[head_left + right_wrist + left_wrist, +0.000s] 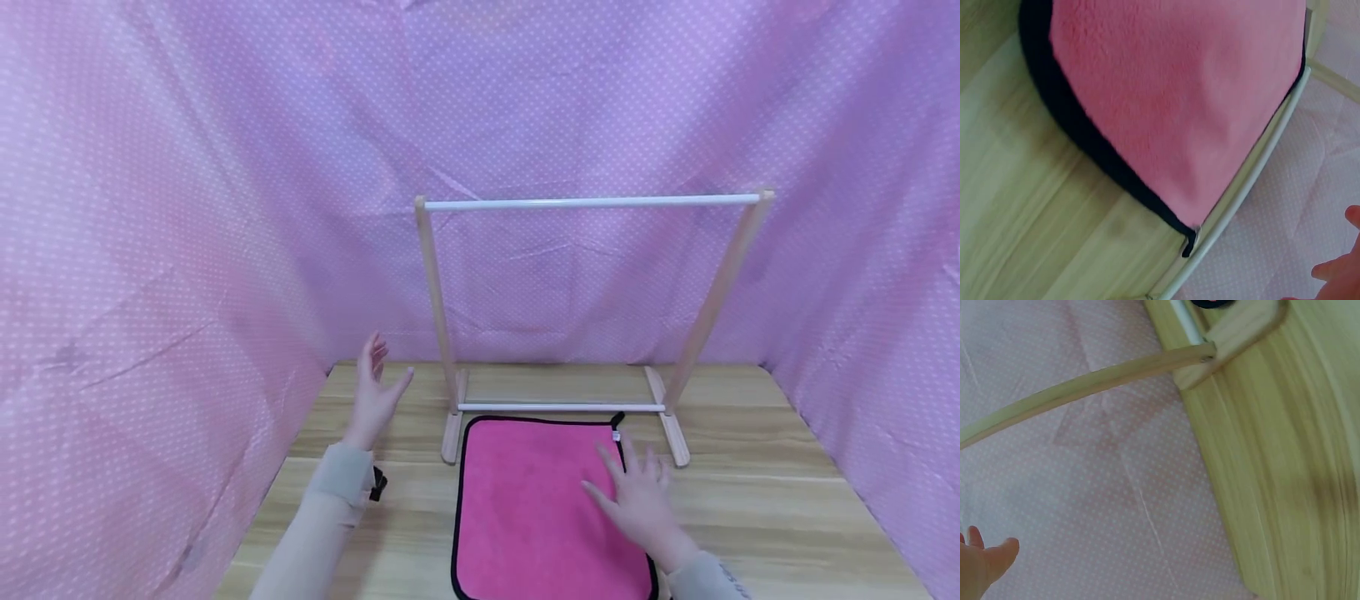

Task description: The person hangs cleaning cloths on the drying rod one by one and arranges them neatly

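Observation:
A pink towel (532,508) with a black border lies flat on the wooden table, a small black loop and white tag at its far right corner. Behind it stands a wooden rack with a white top bar (592,202) and a white lower bar (562,407). My left hand (375,400) is raised left of the rack, fingers apart, holding nothing. Over the towel's right edge hovers my right hand (641,500), its fingers spread and no object in them. In the right wrist view the towel (1172,94) shows its fuzzy surface.
Pink dotted cloth (525,100) hangs behind the table and along both sides. The rack's feet (667,417) rest on the wood-grain tabletop (772,500) near its back edge. A small black item (378,483) shows beside the left sleeve.

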Demonstrator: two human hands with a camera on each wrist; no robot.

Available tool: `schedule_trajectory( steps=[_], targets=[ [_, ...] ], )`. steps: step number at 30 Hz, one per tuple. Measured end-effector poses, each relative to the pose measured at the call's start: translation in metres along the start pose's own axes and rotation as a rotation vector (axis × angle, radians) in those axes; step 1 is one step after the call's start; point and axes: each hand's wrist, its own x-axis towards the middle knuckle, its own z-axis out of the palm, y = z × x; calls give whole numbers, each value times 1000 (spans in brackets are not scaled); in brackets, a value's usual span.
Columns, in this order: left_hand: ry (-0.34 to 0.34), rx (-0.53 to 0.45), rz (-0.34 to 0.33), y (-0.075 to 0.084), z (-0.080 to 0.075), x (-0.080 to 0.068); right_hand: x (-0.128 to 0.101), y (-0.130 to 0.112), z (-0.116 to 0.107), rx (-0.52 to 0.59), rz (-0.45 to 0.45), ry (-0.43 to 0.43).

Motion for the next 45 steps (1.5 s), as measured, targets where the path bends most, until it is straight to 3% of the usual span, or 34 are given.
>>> schedule_trajectory(
  steps=[4,9,12,19,28,33,45],
  targets=[
    [35,-139,-44,4,4,12,-1,-7,8,-6,-25,-7],
    [28,-188,-87,10,8,25,2,-18,15,0,-45,-74],
    [3,-211,-77,15,11,34,3,-24,21,23,-47,-117],
    [-47,-184,-44,26,18,51,3,-33,38,42,-55,-190],
    [-82,-228,-65,27,44,71,3,-37,53,91,-142,-220],
    [-81,-207,-54,31,49,79,6,-38,58,118,-167,-255],
    [-160,-212,-46,39,51,98,9,-34,70,167,-199,-397]
  ],
)
